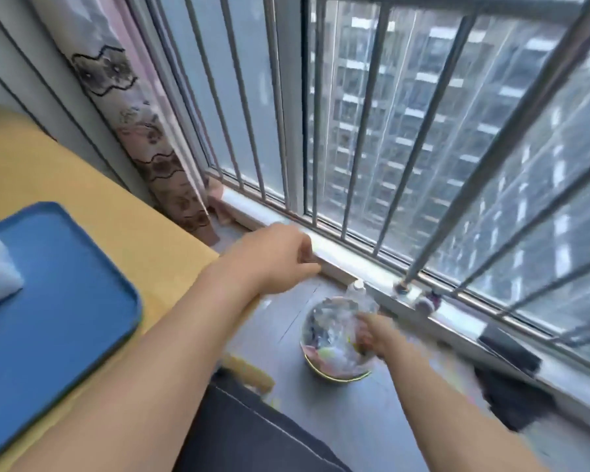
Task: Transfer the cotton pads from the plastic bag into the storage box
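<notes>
Late stage by the look of it: bag being binned, no pads or storage box in view.

Barred window (389, 131) fills the top; yellow table (82, 185) with blue tray (58, 294) at left. Small waste bin (334, 338) on the floor holds crumpled clear plastic, likely the plastic bag (331, 321). Right hand (375, 335) is at the bin on that plastic, blurred, grip cannot be told. Left hand (280, 257) hangs over the floor, fingers loosely curled, holding nothing. Whether the transfer is complete can't be confirmed.
</notes>
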A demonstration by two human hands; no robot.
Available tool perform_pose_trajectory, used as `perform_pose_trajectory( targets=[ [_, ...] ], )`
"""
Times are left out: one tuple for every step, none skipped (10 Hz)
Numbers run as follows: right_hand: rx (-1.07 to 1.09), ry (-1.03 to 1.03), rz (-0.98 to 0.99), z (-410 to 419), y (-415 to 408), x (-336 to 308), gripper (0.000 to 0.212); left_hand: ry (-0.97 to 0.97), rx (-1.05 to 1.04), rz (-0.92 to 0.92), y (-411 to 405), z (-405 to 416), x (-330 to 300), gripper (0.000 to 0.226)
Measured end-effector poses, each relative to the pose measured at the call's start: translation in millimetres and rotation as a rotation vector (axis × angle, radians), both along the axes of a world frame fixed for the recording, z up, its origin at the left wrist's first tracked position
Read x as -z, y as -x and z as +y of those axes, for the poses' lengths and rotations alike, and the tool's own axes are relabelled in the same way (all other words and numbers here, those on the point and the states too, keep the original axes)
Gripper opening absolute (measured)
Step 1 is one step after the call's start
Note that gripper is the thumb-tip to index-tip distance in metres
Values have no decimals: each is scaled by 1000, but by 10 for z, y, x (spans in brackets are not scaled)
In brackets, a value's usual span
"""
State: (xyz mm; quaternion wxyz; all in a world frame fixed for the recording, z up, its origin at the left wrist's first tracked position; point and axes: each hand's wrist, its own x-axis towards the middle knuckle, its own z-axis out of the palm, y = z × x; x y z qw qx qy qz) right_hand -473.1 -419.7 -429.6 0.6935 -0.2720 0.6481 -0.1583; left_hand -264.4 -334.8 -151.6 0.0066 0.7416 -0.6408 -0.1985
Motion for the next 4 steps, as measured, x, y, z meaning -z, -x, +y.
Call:
perform_pose_trajectory(
  targets=[
    [-1,-172,2,180,130,625,30,-77,27,-25,21,-104,40,28],
    [62,-277,-43,262,72,607,41,-86,20,-15,22,-167,72,29],
    [3,-238,60,211,80,637,43,-43,-3,18,2,-153,79,29],
    [-28,-84,230,7,21,576,41,32,-7,52,-19,-161,102,28]
  ],
)
